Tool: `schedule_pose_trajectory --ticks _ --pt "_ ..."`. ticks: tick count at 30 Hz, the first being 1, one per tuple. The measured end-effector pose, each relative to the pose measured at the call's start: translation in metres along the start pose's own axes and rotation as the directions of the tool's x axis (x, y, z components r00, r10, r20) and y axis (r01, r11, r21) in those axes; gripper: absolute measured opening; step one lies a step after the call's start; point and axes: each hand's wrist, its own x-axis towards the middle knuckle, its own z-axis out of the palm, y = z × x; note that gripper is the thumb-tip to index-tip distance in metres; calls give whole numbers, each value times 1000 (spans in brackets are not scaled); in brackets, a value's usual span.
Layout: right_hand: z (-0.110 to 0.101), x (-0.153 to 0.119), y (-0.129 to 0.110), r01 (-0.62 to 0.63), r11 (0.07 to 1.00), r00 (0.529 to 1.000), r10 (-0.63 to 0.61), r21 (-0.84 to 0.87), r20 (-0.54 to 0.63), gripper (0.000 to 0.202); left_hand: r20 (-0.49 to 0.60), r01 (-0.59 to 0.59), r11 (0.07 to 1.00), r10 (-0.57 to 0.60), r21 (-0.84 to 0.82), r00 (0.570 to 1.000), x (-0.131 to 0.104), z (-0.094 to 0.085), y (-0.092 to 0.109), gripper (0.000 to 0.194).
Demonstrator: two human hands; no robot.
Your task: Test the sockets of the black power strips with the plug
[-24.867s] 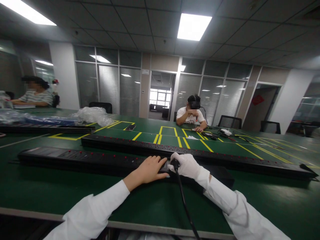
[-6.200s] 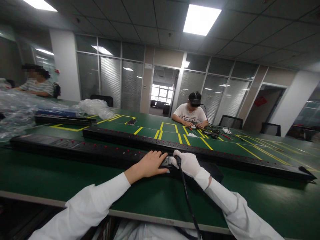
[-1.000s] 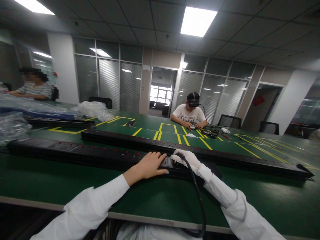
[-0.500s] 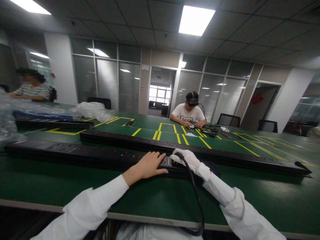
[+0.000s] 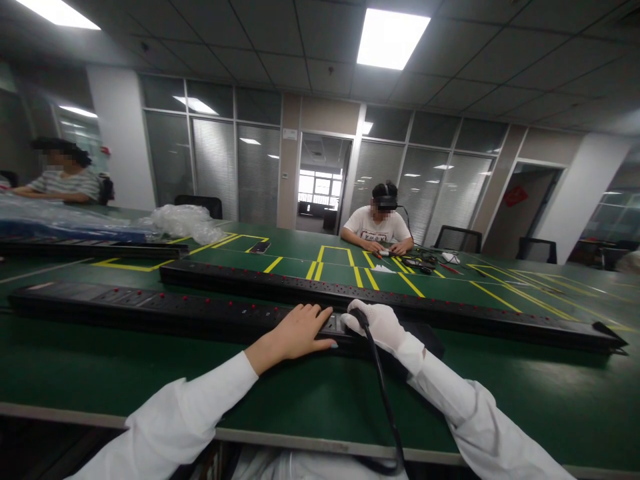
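A long black power strip (image 5: pixel 195 310) with red buttons lies across the green table near me. My left hand (image 5: pixel 297 331), bare, rests on it with the thumb apart from the fingers and nothing held. Just to its right, my right hand (image 5: pixel 377 323), in a white glove, is closed round the plug end of a black cable (image 5: pixel 383 387), over the strip's socket area. How far the plug sits in a socket is hidden by the glove. The cable hangs down past the table's front edge. Behind lies a second black strip (image 5: pixel 300 283), roughly parallel.
Clear plastic wrap (image 5: pixel 185 223) and another strip (image 5: pixel 100 249) lie at the left. A phone (image 5: pixel 261 247) is beyond the far strip. Across the table (image 5: pixel 320 407) a person (image 5: pixel 377 227) handles small parts near tangled cables (image 5: pixel 423 263). Another person (image 5: pixel 65 177) sits far left.
The cable has shifted slightly left below my right hand, which has tilted a little. At the left, the plastic wrap has moved away from the near strip's end. My left hand stays put.
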Motion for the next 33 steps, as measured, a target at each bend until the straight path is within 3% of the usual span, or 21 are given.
schedule_pose_trajectory --ticks 33 --pt "-1 -2 -1 20 999 999 -22 -41 -32 35 -14 -8 1000 8 24 1000 0 1 -1 70"
